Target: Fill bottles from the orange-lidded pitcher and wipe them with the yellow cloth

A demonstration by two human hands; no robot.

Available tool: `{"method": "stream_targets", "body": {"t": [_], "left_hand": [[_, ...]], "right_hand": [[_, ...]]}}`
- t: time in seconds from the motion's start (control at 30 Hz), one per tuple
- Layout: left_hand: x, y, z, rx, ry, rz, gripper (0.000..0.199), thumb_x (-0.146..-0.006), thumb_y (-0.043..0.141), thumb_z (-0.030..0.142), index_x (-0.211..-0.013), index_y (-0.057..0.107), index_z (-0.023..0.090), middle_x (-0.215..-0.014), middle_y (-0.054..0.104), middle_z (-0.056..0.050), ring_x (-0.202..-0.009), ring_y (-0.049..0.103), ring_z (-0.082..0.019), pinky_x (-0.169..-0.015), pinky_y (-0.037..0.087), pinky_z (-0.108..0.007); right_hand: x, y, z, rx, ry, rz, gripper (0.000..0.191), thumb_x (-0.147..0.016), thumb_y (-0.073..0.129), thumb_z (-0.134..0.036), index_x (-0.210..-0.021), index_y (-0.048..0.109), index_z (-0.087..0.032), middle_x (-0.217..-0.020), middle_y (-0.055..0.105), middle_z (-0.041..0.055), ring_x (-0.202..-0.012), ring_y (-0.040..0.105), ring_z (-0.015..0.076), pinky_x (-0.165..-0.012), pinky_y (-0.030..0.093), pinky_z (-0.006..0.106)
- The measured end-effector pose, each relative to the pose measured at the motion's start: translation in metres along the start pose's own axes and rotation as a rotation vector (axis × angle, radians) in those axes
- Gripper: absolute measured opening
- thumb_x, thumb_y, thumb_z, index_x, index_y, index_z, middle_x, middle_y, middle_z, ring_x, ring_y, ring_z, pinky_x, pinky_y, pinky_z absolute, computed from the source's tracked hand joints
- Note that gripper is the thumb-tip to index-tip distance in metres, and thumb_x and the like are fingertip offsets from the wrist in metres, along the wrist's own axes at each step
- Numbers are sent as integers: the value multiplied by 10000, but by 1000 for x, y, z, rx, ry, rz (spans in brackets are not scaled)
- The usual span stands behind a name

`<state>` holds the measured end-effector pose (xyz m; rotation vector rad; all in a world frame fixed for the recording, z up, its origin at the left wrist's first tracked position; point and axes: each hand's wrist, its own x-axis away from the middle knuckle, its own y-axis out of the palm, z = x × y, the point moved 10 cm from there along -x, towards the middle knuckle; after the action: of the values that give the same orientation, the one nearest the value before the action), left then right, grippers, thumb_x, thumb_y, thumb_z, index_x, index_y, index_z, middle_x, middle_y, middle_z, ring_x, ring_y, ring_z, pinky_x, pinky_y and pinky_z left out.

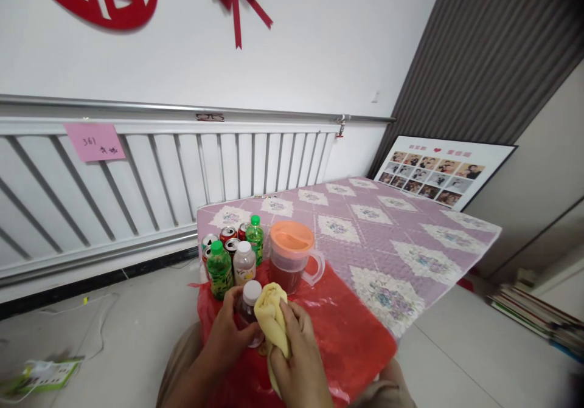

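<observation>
One clear bottle point(247, 314), white-capped, was upright in my left hand point(228, 333), low in front of me at the near side of the red plastic sheet point(353, 335); my fingers and thumb were curled narrowly around its body, presumably to steady it and leave the cap free; whether its base touched the sheet, I could not tell. My right hand point(302, 353) was closed on a bunched yellow cloth point(274, 318), gathered perhaps so that a thick, soft end stood clear of my fingers, just beside the bottle.

Containers: the lidded pitcher point(285, 274), handle to the right, showed a reddish-brown liquid low inside, its orange lid point(292, 239) seated on top; two green-capped bottles point(219, 276) point(254, 239) and a second white-capped bottle point(245, 267) stood upright, caps on; several drink cans point(228, 235) were clustered among them, close together, probably to keep them compact and out of my way; their contents were hidden, and the red behind my held bottle left its filling uncertain.
</observation>
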<state>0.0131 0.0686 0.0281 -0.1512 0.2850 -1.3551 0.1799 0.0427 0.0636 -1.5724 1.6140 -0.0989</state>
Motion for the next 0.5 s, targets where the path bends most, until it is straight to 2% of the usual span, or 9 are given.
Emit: {"method": "stream_targets", "body": {"t": [0.07,0.17,0.27,0.4,0.5], "left_hand": [[-4,3,1,84,55,-119,651,-705,660,176,-1304,406,176,-1365,543,-134,-1257,529,-258,-1086,406,-419],[-11,8,-3,229,105,-314,780,-725,638,145,-1430,309,199,-1506,405,-126,-1387,388,-263,-1147,329,-440],[-17,9,-12,267,88,-413,788,-731,643,123,-1446,329,225,-1521,398,-102,-1395,375,-276,-1140,337,-462],[-19,12,-14,260,62,-457,716,-719,673,116,-1382,428,229,-1421,526,-93,-1270,525,-281,-1069,424,-451],[-17,11,-12,236,56,-394,668,-704,699,134,-1323,461,216,-1313,602,-99,-1135,613,-268,-986,490,-421]], "right_hand": [[1,0,4,62,-19,7,700,-771,464,-38,-1427,360,-257,-1404,443,121,-1277,490,269,-999,493,424],[2,5,5,106,-42,-38,685,-800,458,-64,-1448,323,-240,-1418,476,121,-1301,480,273,-1022,478,444],[1,3,3,104,-33,-48,671,-793,440,-62,-1438,328,-211,-1382,529,126,-1270,516,268,-1008,490,450],[-2,2,0,106,-43,-61,650,-787,432,-56,-1418,348,-185,-1357,558,135,-1232,551,256,-991,504,432],[-2,3,2,110,-52,-73,644,-800,434,-58,-1424,338,-183,-1361,555,134,-1230,551,247,-998,497,421]]}}
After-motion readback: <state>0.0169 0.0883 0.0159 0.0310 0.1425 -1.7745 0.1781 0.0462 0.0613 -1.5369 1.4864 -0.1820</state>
